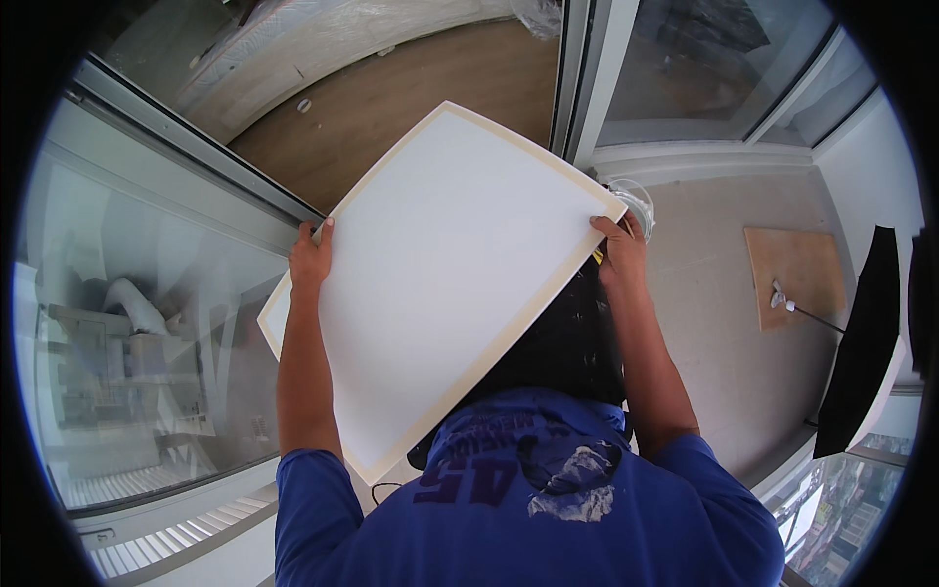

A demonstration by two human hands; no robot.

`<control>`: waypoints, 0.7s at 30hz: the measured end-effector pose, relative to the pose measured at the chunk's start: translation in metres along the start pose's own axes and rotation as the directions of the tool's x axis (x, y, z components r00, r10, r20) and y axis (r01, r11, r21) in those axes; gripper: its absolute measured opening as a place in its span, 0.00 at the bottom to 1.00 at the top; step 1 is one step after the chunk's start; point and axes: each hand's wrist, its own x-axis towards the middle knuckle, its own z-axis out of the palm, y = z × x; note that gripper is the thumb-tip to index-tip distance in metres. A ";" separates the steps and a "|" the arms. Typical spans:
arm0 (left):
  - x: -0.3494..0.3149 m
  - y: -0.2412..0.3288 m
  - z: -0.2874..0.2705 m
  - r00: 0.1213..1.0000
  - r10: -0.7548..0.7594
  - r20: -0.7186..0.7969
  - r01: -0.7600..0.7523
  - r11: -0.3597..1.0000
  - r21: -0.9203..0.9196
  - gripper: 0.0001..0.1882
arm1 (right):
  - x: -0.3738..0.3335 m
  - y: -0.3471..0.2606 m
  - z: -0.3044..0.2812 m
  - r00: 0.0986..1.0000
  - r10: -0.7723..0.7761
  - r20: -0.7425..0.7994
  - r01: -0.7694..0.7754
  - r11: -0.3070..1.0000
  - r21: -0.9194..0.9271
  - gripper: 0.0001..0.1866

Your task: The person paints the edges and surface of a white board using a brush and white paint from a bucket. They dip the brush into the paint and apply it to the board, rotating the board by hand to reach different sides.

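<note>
A large white rectangular panel (440,245) with a cream border along its edges is held up in front of me, tilted so that one corner points away. My left hand (311,256) grips its left edge, the thumb lying on the white face. At the right corner my right hand (622,247) pinches the border, thumb on top and fingers underneath. The panel's underside is hidden. Below its near right edge shows a black surface (553,342), with a small yellow item beside my right hand.
A sliding glass door (147,323) stands at left, and a doorway opens on a wooden floor (391,127). Behind the panel's right corner sits a bucket (638,203). To the right are a brown board (794,279) on the floor and a black softbox-like light (861,342).
</note>
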 end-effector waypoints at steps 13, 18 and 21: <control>-0.030 0.005 -0.014 0.980 -0.196 -0.039 0.197 0.980 0.024 0.47 | 0.032 -0.013 -0.004 0.986 0.164 -0.022 -0.164 0.986 0.010 0.45; -0.040 -0.009 -0.013 0.968 -0.247 -0.055 0.249 0.968 0.033 0.51 | -0.042 -0.007 -0.015 0.999 -0.027 -0.019 0.021 0.965 -0.262 0.41; -0.036 -0.012 -0.013 0.959 -0.281 -0.036 0.283 0.958 0.048 0.52 | -0.103 -0.003 -0.002 0.954 -0.184 0.239 0.246 0.931 -0.268 0.43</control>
